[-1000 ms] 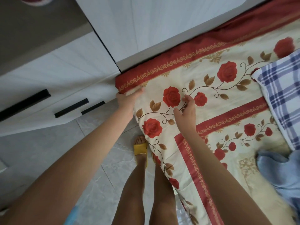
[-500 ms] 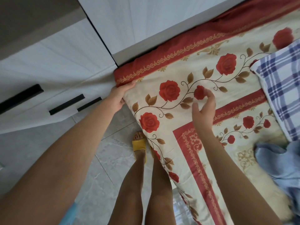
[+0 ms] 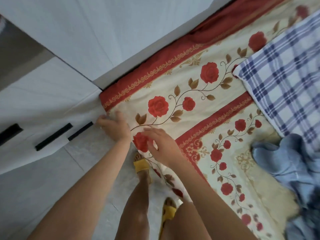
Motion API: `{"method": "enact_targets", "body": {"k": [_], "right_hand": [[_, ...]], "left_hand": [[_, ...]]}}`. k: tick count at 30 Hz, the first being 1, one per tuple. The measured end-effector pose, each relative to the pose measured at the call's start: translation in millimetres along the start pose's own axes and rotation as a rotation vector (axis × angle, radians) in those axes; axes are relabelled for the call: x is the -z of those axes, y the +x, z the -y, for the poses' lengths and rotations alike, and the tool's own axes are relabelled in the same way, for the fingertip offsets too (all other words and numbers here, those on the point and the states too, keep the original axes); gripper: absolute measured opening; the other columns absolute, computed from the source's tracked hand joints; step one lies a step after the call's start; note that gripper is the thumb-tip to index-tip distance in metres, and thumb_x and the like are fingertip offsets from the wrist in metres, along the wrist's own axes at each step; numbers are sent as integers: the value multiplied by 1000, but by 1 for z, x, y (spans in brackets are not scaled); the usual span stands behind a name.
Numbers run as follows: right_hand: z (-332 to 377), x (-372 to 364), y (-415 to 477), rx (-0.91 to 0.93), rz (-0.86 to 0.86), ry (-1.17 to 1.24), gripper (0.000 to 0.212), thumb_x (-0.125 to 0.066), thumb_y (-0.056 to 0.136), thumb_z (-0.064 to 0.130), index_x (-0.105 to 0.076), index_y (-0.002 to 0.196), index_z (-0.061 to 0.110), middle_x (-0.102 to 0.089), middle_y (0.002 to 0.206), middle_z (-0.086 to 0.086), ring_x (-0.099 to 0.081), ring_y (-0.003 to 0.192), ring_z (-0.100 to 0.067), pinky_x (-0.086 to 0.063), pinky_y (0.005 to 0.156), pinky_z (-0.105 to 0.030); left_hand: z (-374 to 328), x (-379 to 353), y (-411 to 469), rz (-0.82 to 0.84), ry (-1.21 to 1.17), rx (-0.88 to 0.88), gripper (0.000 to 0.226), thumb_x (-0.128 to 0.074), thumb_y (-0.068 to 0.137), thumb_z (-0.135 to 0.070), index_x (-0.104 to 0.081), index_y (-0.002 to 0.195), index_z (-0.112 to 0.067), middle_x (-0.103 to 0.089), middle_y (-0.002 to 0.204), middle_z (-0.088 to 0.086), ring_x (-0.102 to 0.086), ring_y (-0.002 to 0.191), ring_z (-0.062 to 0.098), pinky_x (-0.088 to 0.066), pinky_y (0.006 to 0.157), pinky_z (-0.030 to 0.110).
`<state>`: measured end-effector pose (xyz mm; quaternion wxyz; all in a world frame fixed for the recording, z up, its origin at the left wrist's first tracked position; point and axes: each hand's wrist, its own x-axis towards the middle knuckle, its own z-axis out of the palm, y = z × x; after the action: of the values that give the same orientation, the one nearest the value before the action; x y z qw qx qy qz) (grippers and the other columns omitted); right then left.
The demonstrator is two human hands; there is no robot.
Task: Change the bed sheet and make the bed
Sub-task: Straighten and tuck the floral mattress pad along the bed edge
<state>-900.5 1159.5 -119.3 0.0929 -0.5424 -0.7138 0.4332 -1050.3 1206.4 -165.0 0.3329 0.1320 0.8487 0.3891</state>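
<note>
Sheet (image 3: pixel 199 118) corner, viewed from above.
Pillow (image 3: pixel 285 80) on it at 2 o'clock, blanket (image 3: pixel 285 161) at 4; drawers (image 3: pixel 43 110) at 9.

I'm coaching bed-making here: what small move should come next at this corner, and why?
Probably tuck the hanging corner of the floral sheet under the bed's edge: the left hand seems to grip it beside the drawers, and the right hand is open over it.

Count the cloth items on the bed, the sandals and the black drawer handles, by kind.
Floral bed sheet: 1
Plaid pillow: 1
Blue cloth: 1
Yellow sandals: 2
Black drawer handles: 3
Total: 8
</note>
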Motion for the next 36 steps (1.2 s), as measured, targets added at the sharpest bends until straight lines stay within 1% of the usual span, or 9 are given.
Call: {"method": "enact_targets", "body": {"k": [3,8,14,17,21,26,29,32,36], "right_hand": [[-35,49,-31,-154,-269,-92,36,-42,90,19,-61,120,18,-59,127,3,-48,123,-12,-33,107,-30],[-89,131,-95,-583,-592,-66,39,-48,91,5,-53,129,15,-54,131,-1,-42,116,-4,-32,100,-8],[-167,188,-115,-1002,-773,153,58,-45,82,18,-37,138,26,-39,141,-4,-49,121,-31,-46,97,-51],[-210,222,-94,-1109,-761,97,59,-44,91,27,-25,146,36,-20,156,-8,-24,140,-34,-26,112,-55],[-229,222,-50,-1094,-395,-170,57,-31,97,47,-8,149,42,-7,159,-10,-11,144,-37,-17,115,-56],[-193,221,-60,-749,-76,25,46,-47,94,33,-38,139,31,-30,141,-8,-63,92,-19,-52,82,-30],[-245,290,-44,-660,-300,-51,26,-45,96,29,-59,117,25,-60,121,4,-62,96,-17,-52,85,-36],[-339,387,5,-580,-739,-126,33,-46,96,26,-54,127,18,-52,129,-5,-45,121,-26,-39,100,-41],[-464,484,66,-738,-687,-342,52,-31,96,46,-29,146,32,-23,155,-3,-14,144,-28,-4,117,-57]], "left_hand": [[5,-3,-43,220,343,-519,60,-47,85,-46,-23,127,-10,-34,131,24,-37,120,39,-33,104,48],[-18,-25,-111,560,553,-899,58,-60,82,-30,-27,126,-15,-18,145,20,-30,129,35,-23,111,53],[-53,-85,-146,784,701,-935,57,-63,85,-24,-32,132,-14,-17,150,16,-30,136,31,-16,113,51],[-65,-112,-156,782,785,-960,53,-62,85,-23,-37,131,-13,-20,149,15,-28,136,31,-18,113,50],[-78,-148,-167,746,859,-974,52,-62,84,-28,-41,129,-13,-20,150,16,-23,138,33,-14,114,50],[-122,-273,-198,597,885,-1114,56,-53,84,-52,-46,126,-16,-26,153,13,-17,144,29,-14,112,55],[-160,-382,-217,660,979,-1387,64,-48,88,-51,-39,140,-14,-19,157,10,-13,146,28,-10,114,54],[-203,-477,-194,595,1102,-1483,71,-43,87,-56,-31,146,-19,-16,158,6,-14,145,29,-10,113,55],[-220,-545,-134,344,1092,-1363,77,-27,82,-61,-27,148,-22,-26,156,6,-24,142,27,-16,111,53]]}}
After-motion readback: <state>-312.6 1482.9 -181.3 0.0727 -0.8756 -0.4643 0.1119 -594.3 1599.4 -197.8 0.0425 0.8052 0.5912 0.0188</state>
